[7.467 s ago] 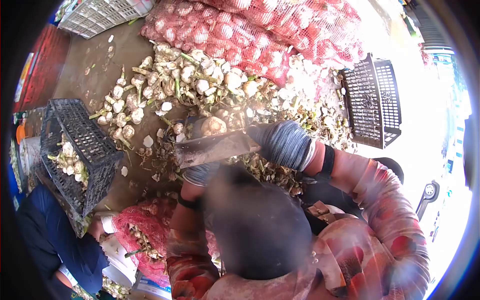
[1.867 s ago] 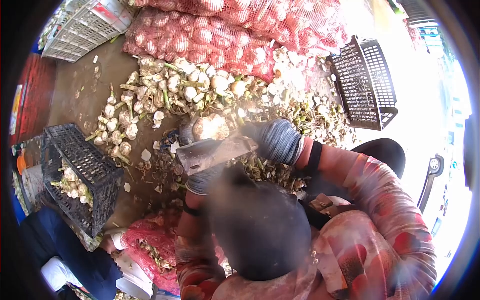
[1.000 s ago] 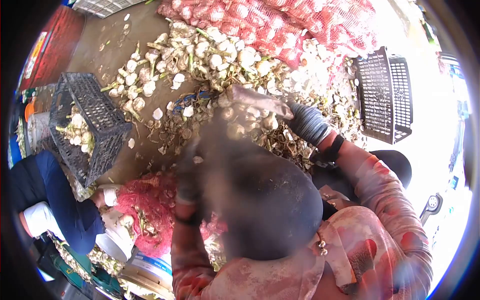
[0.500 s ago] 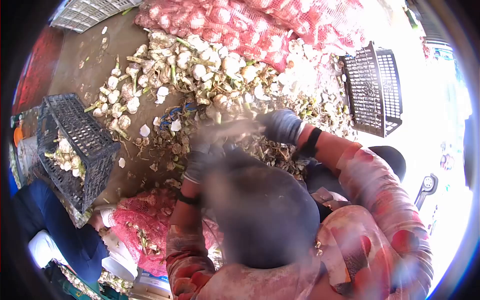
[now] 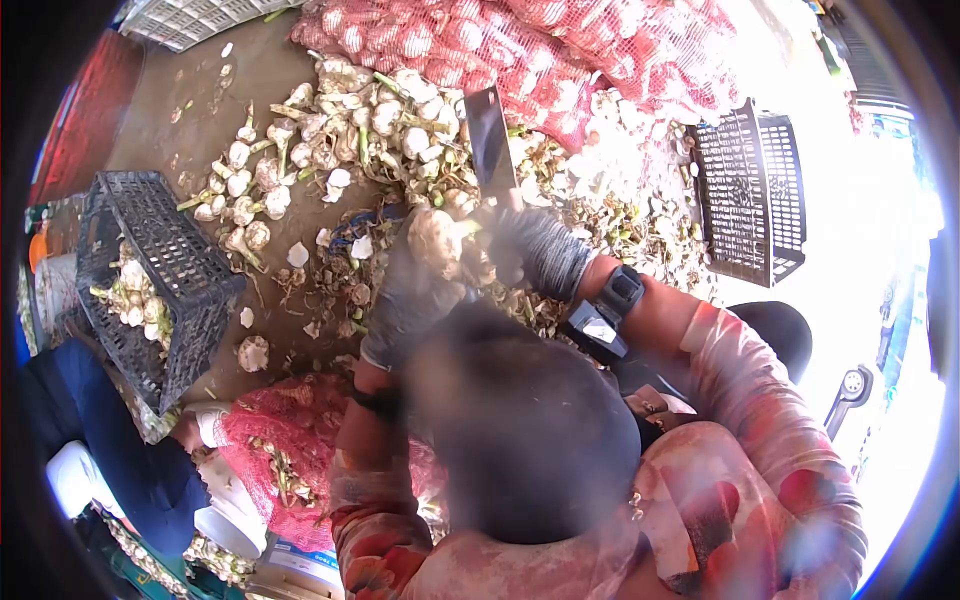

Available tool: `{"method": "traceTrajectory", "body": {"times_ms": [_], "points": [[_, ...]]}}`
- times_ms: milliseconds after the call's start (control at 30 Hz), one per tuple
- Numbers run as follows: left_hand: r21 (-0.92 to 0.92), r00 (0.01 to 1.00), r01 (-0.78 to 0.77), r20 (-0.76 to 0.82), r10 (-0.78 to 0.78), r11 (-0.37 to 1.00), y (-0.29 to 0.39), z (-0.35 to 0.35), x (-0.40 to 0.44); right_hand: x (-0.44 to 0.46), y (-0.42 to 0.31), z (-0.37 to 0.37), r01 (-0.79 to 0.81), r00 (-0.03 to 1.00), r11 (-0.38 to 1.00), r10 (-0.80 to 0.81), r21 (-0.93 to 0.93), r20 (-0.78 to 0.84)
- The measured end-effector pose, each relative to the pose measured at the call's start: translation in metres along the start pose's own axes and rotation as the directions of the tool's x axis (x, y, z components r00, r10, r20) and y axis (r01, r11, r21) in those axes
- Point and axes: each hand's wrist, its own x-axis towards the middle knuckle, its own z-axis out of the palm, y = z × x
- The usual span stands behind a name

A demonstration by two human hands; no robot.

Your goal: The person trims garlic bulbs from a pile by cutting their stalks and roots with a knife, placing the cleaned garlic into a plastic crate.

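My left hand [image 5: 400, 305], in a grey glove, is closed around a large garlic bulb [image 5: 436, 243] with its pale stem end turned right. My right hand [image 5: 548, 252], also gloved, grips a knife [image 5: 489, 145] with a broad blade pointing up and away. Its handle is mostly hidden by the glove. Both hands are close together in front of the dark head in view, partly blurred. Beyond them spreads a heap of garlic bulbs [image 5: 385, 115] with stems, and dry trimmings [image 5: 625, 215] lie to the right.
Red mesh sacks of garlic [image 5: 450, 40] lie behind the heap. A black crate [image 5: 745, 195] stands at right; another dark crate [image 5: 165, 290] holding garlic tilts at left. A single bulb [image 5: 253, 353] rests on the floor beside a red mesh bag [image 5: 290, 420]. Another person's dark-sleeved arm [image 5: 110, 430] is lower left.
The knife blade has swung up into clear view, and the right wrist has turned. The left hand now shows a large garlic bulb. A bulb has appeared on the floor at left.
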Motion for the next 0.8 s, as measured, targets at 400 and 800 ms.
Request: {"method": "traceTrajectory", "body": {"times_ms": [400,800], "points": [[0.401,0.992,-0.122,0.067,0.103,0.908,-0.034,-0.016,-0.01,-0.044,-0.057,-0.014,0.28,0.941,0.549,-0.321,-0.788,0.11],[0.109,0.99,0.087,0.1,-0.098,0.99,0.013,-0.001,-0.02,0.006,0.033,-0.048,0.001,0.988,0.577,-0.127,-0.817,-0.088]]}}
